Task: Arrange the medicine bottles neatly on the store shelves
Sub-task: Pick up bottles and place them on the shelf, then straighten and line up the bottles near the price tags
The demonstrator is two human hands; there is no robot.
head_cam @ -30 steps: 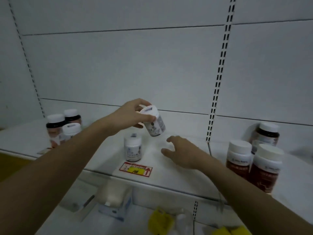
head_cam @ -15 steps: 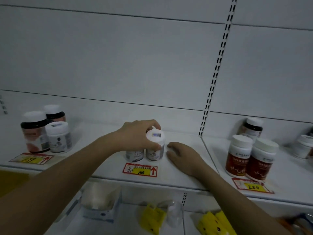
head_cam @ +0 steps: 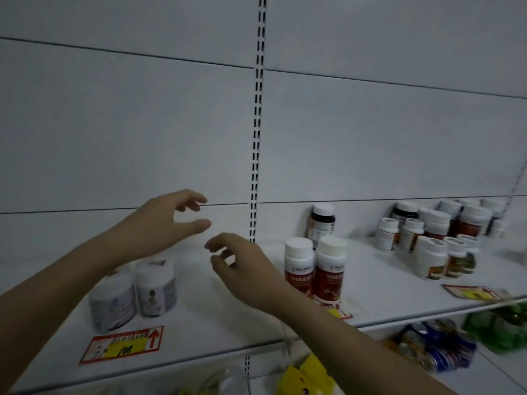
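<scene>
Right of both hands, two upright red-labelled bottles (head_cam: 313,269) are seen on the shelf (head_cam: 228,323); the right hand (head_cam: 242,269), empty with loosely curled fingers, is nearer than the empty, spread left hand (head_cam: 168,220).

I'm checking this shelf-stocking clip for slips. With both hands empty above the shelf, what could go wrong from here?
1. The left hand hangs right above the two small white-lidded bottles; dropping the forearm could topple them.
2. The right hand is close to the pair of red-labelled white-capped bottles; a sideways sweep might knock them over.
</scene>
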